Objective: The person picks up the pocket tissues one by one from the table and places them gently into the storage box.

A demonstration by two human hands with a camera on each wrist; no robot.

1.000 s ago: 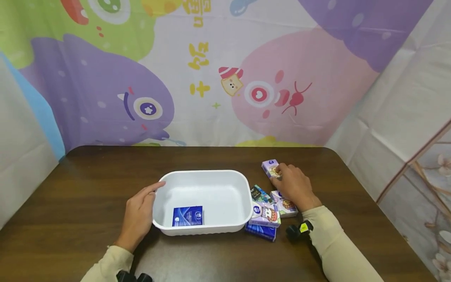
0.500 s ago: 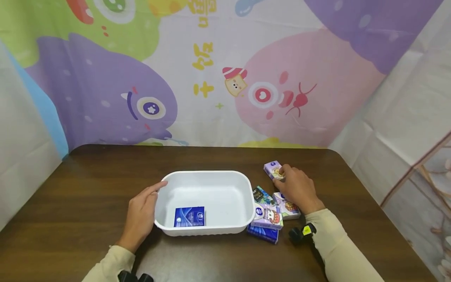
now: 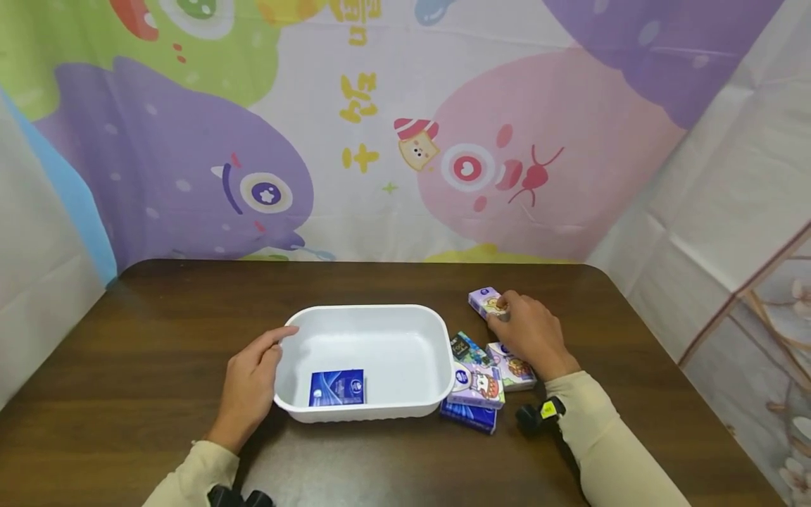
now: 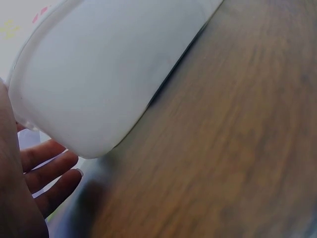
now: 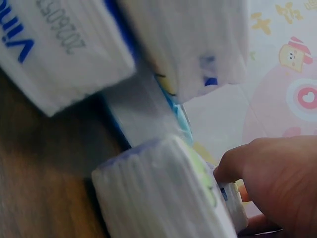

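Hardly anything has moved since half a second ago: the whole view just slides a tiny bit left, and everything on the desk goes with it. The right hand has its thumb and fingers bent around a purple pack, pinching it, behind the heap and to the right of the white tub. Its grip looks the same as before, so the work seems to be at a little pause, with the pack held but probably not lifted. The left hand is loose, its fingers mostly straight, with one fingertip over the tub's left rim. One blue pack lies inside the tub by the near wall, just like before. Four packs make a heap just beside the tub's right end, and they have not changed places either.
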